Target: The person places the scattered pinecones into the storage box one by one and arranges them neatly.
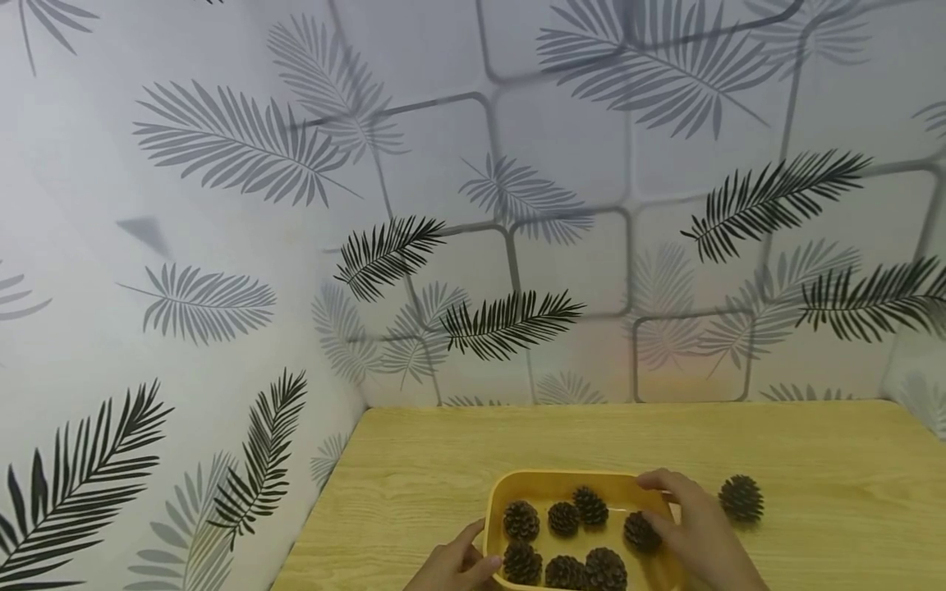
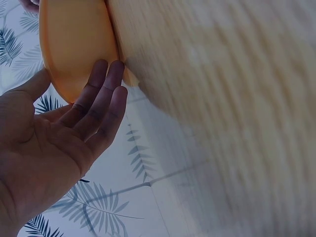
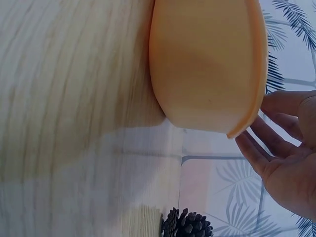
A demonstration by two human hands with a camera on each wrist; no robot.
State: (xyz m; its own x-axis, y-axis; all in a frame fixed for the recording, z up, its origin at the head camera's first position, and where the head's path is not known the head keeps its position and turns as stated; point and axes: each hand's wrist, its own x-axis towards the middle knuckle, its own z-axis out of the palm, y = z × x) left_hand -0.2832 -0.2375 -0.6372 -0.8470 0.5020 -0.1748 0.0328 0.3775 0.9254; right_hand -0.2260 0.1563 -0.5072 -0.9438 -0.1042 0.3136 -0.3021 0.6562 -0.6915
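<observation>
A yellow plastic tub (image 1: pixel 562 478) with rounded corners stands on the table and holds several brown pine cones (image 1: pixel 605 568). At its left side, my left hand (image 1: pixel 454 566) holds the wall, thumb at the rim and fingers along the outside; the left wrist view shows those fingers (image 2: pixel 106 94) against the orange-looking wall. My right hand (image 1: pixel 698 525) grips the rim at the far right corner. Its thumb reaches over the inside, close to one pine cone (image 1: pixel 640 533). In the right wrist view, fingers (image 3: pixel 252 150) meet the rim's outer corner.
One loose pine cone (image 1: pixel 741 498) lies on the table to the right of the tub, beyond my right hand. The wood-grain table (image 1: pixel 414 451) ends at a white wall (image 1: pixel 576 271) with grey and black leaf patterns behind and to the left.
</observation>
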